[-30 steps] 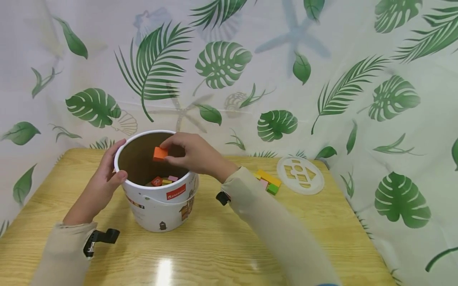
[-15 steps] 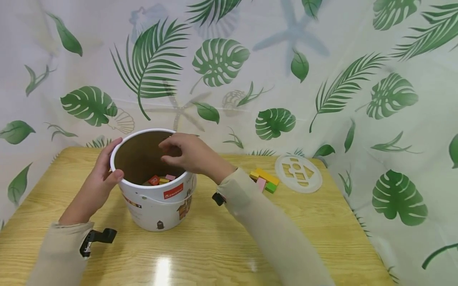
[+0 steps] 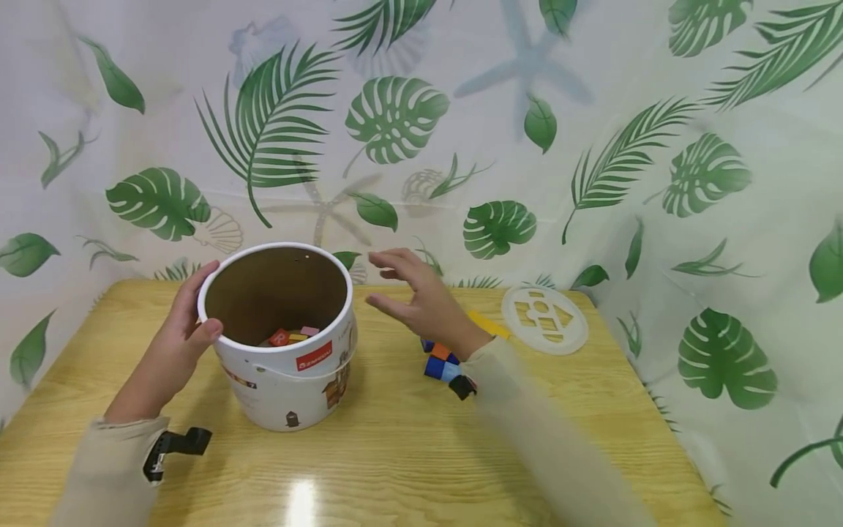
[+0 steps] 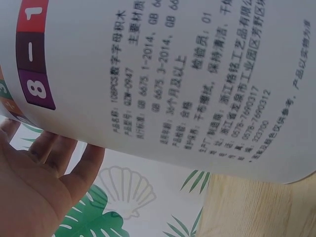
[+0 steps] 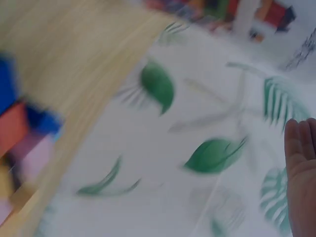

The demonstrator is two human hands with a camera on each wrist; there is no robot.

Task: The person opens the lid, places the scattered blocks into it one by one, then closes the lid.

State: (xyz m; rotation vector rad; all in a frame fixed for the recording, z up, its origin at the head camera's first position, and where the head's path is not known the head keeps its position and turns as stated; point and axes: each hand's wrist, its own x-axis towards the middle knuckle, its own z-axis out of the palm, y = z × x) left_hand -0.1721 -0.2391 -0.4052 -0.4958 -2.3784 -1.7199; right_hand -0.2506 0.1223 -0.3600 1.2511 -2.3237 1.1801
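A white toy-block bucket [image 3: 273,395] stands on the wooden table, printed with a red label and small pictures. My left hand [image 3: 167,351] grips its left side, thumb at the rim and fingers around the outer wall; in the left wrist view the fingertips rest against the printed wall. Low inside lie a red letter block [image 3: 279,337], a yellow block [image 3: 298,338] and a pink block [image 3: 309,331]. To the right of the bucket, my right hand [image 3: 424,304] is in the air with fingers spread apart from the thumb, holding nothing.
Several blue and orange blocks [image 3: 441,359] lie beneath the right wrist, partly covered by it. Behind that forearm shows a yellow block [image 3: 489,324]. A round translucent stencil plate [image 3: 579,333] with cut-out shapes lies at the back right. Leaf-printed cloth [image 3: 408,44] borders the table behind.
My right hand held an orange block over the bucket, let it go inside, then moved out to the right. The left hand has kept its grip on the bucket.
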